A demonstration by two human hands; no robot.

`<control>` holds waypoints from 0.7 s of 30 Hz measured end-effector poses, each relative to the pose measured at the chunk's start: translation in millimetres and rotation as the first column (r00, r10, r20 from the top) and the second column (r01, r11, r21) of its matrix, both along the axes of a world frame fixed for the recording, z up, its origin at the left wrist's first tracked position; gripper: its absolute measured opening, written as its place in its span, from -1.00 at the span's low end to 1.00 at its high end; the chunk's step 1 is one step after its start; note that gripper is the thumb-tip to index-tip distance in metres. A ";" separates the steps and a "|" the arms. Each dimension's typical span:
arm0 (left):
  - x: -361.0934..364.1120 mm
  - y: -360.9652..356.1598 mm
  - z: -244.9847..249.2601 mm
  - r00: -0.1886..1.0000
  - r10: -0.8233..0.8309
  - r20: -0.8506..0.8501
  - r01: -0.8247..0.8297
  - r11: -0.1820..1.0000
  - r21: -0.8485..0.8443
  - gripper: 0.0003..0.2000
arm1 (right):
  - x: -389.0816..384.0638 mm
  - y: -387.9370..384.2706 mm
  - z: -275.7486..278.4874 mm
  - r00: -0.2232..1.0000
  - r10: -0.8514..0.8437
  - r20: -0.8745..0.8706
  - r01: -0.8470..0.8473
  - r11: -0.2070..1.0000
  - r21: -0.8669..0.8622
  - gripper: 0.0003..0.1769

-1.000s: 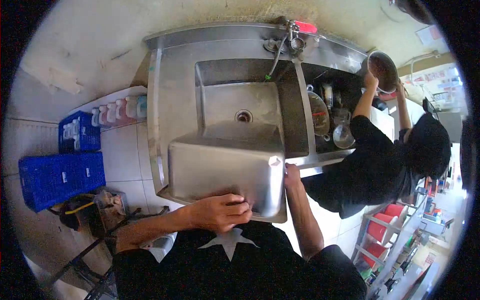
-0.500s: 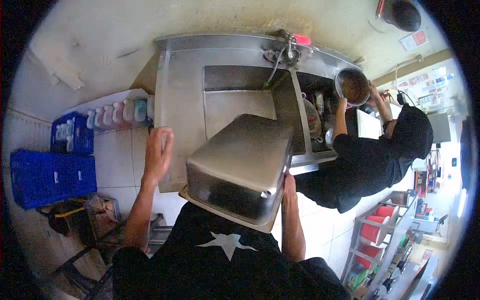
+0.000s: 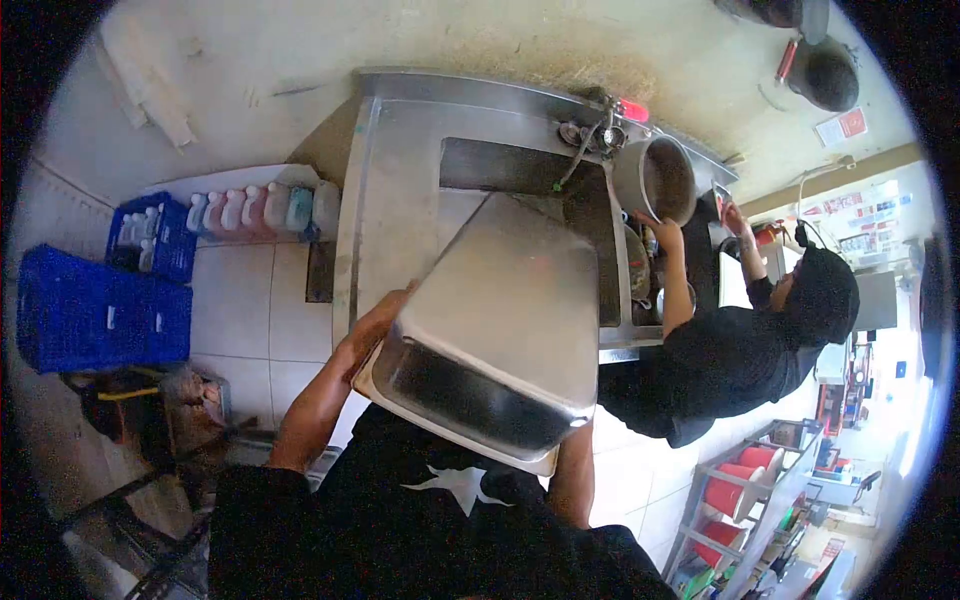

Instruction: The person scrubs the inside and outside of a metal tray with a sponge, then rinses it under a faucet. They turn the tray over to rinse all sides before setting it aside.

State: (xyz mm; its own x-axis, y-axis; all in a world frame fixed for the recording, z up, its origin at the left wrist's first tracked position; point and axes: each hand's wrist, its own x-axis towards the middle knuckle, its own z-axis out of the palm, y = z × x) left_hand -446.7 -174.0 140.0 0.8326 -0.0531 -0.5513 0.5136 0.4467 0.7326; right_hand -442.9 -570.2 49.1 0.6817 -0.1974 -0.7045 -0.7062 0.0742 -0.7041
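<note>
A deep stainless steel food pan (image 3: 500, 300) is held in front of my chest, its flat bottom turned up toward me and its rim along the lower edge. My left hand (image 3: 388, 318) grips the pan's left side, fingers partly hidden behind it. At the lower right, my right hand (image 3: 578, 440) supports the pan; most of that hand is covered by the steel. Beyond the pan lies the sink basin (image 3: 480, 160), partly blocked from view.
A co-worker (image 3: 740, 350) in black stands at the right, one hand on a large metal pot (image 3: 655, 180) over the second basin. The faucet (image 3: 600, 140) rises behind. Plastic jugs (image 3: 260, 210) and blue crates (image 3: 100, 310) are at left; a rack with red-sided containers (image 3: 740, 485) is lower right.
My left hand has come from open air onto the pan's left side. The pan has turned and shifted slightly right. The co-worker's pot has tilted and moved left.
</note>
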 end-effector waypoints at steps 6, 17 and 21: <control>1.2 0.0 -6.1 0.990 0.124 0.064 -0.128 0.990 0.065 -0.32 | 8.7 5.5 11.1 0.999 0.008 0.050 -0.010 0.999 0.033 -0.38; -8.5 10.2 -27.6 0.989 -0.144 0.008 0.124 0.875 0.468 -0.22 | -16.4 17.2 23.0 0.996 0.012 0.091 -0.021 0.995 0.096 -0.28; -5.7 19.6 -50.4 0.987 -0.154 -0.049 0.160 0.899 0.407 -0.20 | -10.4 25.2 29.8 0.990 0.051 0.134 -0.067 0.990 0.124 -0.24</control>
State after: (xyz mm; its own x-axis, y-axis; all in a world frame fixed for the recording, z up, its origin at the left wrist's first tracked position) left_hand -452.4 -154.5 89.6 0.8236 0.0499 -0.5650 0.5646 0.0223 0.8250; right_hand -453.3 -545.0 78.9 0.7769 -0.0682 -0.6259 -0.6151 0.1303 -0.7776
